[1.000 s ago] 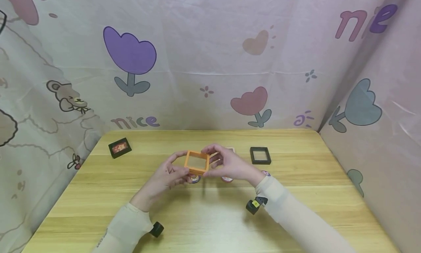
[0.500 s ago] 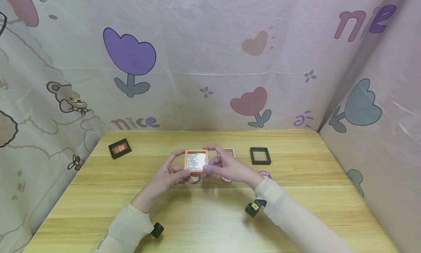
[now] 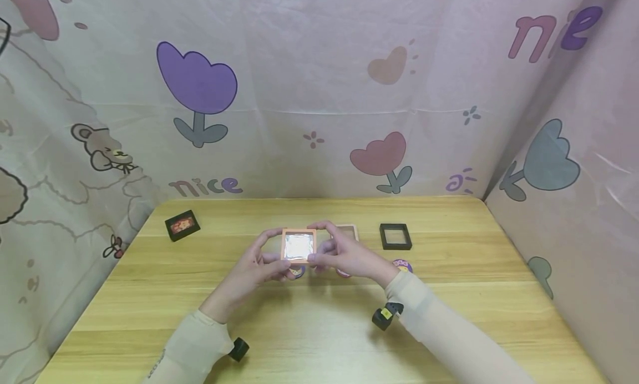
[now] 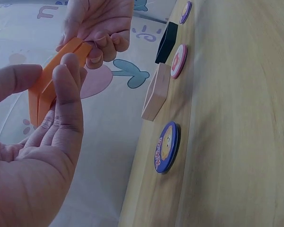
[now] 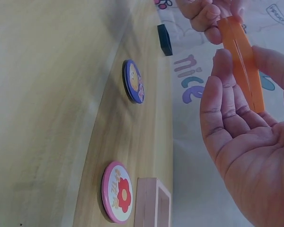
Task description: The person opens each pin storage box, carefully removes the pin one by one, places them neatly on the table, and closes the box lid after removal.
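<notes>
An orange square display frame [image 3: 298,246] with clear film across its middle is held up above the table between both hands. My left hand [image 3: 252,270] pinches its left side, thumb at the lower front corner. On the right side, my right hand [image 3: 349,254] grips it the same way, with a finger at the top and the thumb below. The right wrist view shows a thin seam along the edge of the orange frame [image 5: 246,66], its two halves lying together. Bright glare covers the film. Beneath the hands, a blue round badge [image 3: 298,272] is partly hidden.
Behind my right hand stands a pale pink frame [image 3: 352,232]; a pink-rimmed badge [image 3: 343,273] lies nearby. Farther right are a black frame [image 3: 395,247] and a purple badge [image 3: 402,266]. A black frame holding a red picture [image 3: 182,225] lies back left. Printed curtains border the table.
The orange frame has tilted from a slanted view of its opening to face the head camera, and glare has brightened on its film. Both hands keep their grip, nearly in place.
</notes>
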`<state>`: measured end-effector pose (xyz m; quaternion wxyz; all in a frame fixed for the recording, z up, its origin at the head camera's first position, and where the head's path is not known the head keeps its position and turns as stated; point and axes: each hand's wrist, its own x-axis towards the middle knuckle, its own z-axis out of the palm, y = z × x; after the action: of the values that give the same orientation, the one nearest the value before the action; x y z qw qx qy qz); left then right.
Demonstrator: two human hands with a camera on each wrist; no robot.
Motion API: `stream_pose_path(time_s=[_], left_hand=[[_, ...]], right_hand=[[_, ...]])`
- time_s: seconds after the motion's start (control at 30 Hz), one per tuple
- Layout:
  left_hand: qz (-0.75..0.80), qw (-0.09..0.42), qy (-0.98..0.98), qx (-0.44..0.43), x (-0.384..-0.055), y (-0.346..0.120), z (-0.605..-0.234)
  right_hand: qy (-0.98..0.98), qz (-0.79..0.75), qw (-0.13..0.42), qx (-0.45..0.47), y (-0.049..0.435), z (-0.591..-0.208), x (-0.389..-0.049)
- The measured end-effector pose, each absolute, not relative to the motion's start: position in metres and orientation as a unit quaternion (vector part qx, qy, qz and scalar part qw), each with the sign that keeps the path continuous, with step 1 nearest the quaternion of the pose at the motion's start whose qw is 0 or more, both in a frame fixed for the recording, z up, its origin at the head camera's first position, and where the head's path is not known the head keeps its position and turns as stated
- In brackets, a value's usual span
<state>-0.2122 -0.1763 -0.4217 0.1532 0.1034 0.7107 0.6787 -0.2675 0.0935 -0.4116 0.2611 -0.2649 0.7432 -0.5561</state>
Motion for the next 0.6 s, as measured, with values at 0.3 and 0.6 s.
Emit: stream_pose_path(time_s=[0.3,0.6], left_hand=[[0.679,0.152,0.709,0.119,-0.2147,-0.1786,-0.4255],[0.682,0.156,0.705,0.117,-0.2170,-0.1802,-0.4268]], right_hand=[[0.744,-0.555,0.260,-0.266,0.0910,-0.4143,-0.2685],[0.789,-0.504,0.191,-0.295,0.0867,-0.4113,-0.2696]])
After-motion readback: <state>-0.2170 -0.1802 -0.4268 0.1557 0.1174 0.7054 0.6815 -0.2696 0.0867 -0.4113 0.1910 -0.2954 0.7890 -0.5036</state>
